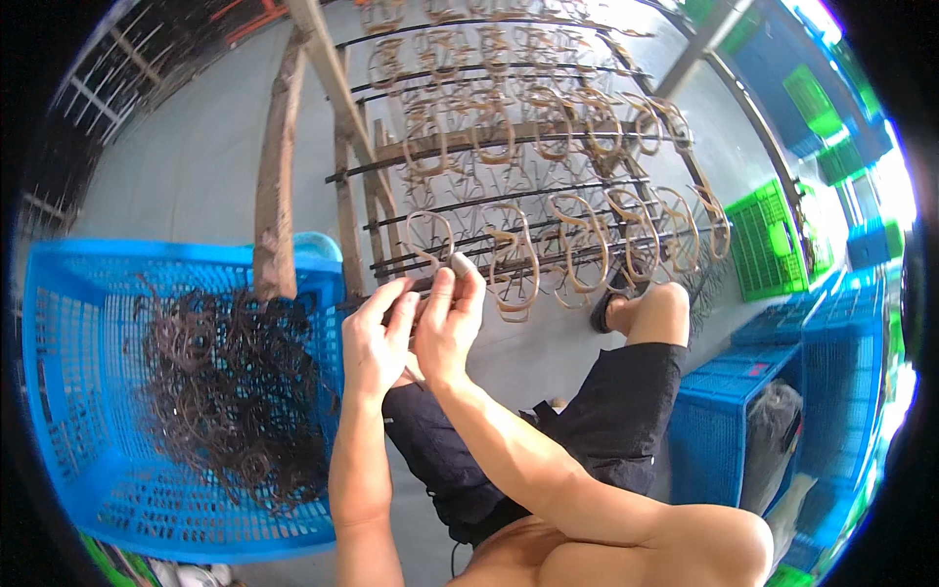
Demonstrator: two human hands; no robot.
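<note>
My left hand (pixel 377 333) and my right hand (pixel 448 318) are close together in front of me, at the near end of a wooden rack. Both have bent fingers, with something dark and thin between them that the fingers mostly hide. Just beyond my right fingertips a thin brown curved strip (pixel 448 227) loops up. More brown looped strips (pixel 528 264) hang in a row to the right, along dark rods (pixel 460 205) laid across the rack.
A blue plastic basket (pixel 88 391) at my left holds a tangle of dark curly strips (pixel 235 401). A wooden post (pixel 279 176) rises beside it. Blue crates (pixel 709 421) and a green crate (pixel 768 240) stand at the right. My leg (pixel 650 328) reaches toward the rack.
</note>
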